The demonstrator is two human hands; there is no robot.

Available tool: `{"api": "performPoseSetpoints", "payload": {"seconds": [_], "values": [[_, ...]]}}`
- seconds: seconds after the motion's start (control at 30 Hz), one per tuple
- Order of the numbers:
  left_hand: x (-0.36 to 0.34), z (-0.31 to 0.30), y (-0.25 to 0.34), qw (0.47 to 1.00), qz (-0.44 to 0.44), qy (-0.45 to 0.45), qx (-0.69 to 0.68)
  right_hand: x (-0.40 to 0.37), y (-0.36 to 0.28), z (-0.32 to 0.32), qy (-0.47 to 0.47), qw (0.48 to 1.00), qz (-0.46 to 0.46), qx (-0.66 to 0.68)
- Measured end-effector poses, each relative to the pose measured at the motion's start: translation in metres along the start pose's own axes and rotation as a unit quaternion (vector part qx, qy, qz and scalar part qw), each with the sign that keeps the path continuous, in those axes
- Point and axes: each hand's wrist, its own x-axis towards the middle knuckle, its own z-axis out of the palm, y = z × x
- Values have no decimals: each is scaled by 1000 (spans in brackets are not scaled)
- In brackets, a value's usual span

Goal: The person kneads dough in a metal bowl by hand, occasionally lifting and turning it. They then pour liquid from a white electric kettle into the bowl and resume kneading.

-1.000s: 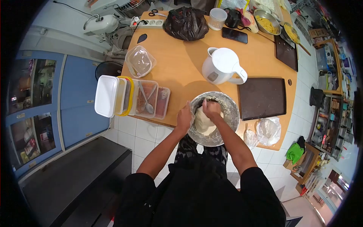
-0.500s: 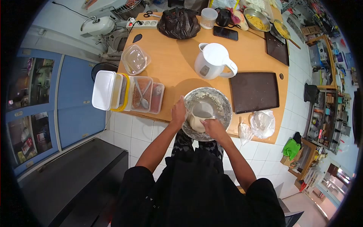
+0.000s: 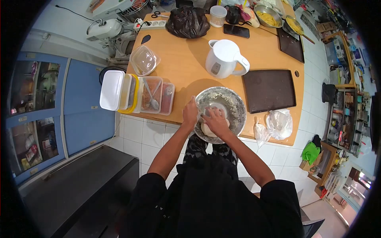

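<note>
A metal bowl (image 3: 234, 104) dusted with flour stands at the near edge of the wooden table (image 3: 186, 59). Inside it lies a pale lump of dough (image 3: 207, 129). My left hand (image 3: 190, 114) grips the bowl's left rim. My right hand (image 3: 216, 121) lies on top of the dough, fingers spread and pressing into it. Most of the dough is hidden under that hand.
A white jug (image 3: 223, 58) stands behind the bowl. A dark board (image 3: 270, 90) lies to the right, with plastic bags (image 3: 278, 125) near the edge. Plastic containers (image 3: 137, 95) sit at the left. A black bag (image 3: 187, 22), phone (image 3: 236, 30) and pans are farther back.
My right hand moved from the far side of the bowl to its near side and now presses on top of the dough. The left hand stayed on the rim.
</note>
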Motion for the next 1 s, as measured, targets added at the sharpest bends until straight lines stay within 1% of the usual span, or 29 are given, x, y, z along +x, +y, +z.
{"api": "performPoseSetpoints", "payload": {"seconds": [0.03, 0.07, 0.1, 0.2, 0.23, 0.3, 0.4, 0.5, 0.6, 0.7, 0.8, 0.9, 1.0], "values": [[0, -4, 3, 1000, -1, -6, 0, -7, 3, 16, -51, 992, 52, 101], [1, -8, 6, 1000, -3, -12, 1, -15, 6, 38, -100, 969, 102, 202], [1, -9, 6, 1000, -5, -19, 2, -14, 3, 39, -149, 930, 152, 299], [1, -3, 3, 999, 1, -18, 28, -6, -8, 29, -193, 929, 228, 220], [-2, 3, -4, 1000, 16, -1, 26, -2, -17, 20, -240, 937, 201, 157], [-1, 8, -9, 998, 49, 36, 23, 8, -28, 6, -325, 935, 143, 27], [-2, 2, -7, 998, -10, -45, 48, -7, -25, 3, -194, 970, 138, 57], [-1, -1, -5, 998, 7, -37, 42, -18, -15, -1, -127, 982, 133, 31], [2, 3, -8, 998, 12, -44, 41, -24, 3, -8, -106, 979, 127, 119], [6, 5, -11, 998, 48, -36, 9, -30, 23, 8, 2, 987, 63, 146], [13, 4, -6, 995, 78, -61, -3, -33, 36, 23, -90, 977, 110, 160], [19, 3, -1, 994, 55, -93, -6, -26, 49, 42, 20, 987, 75, 143], [20, -4, 7, 994, 31, -108, -7, -7, 59, 64, 67, 994, 45, 73]]}}
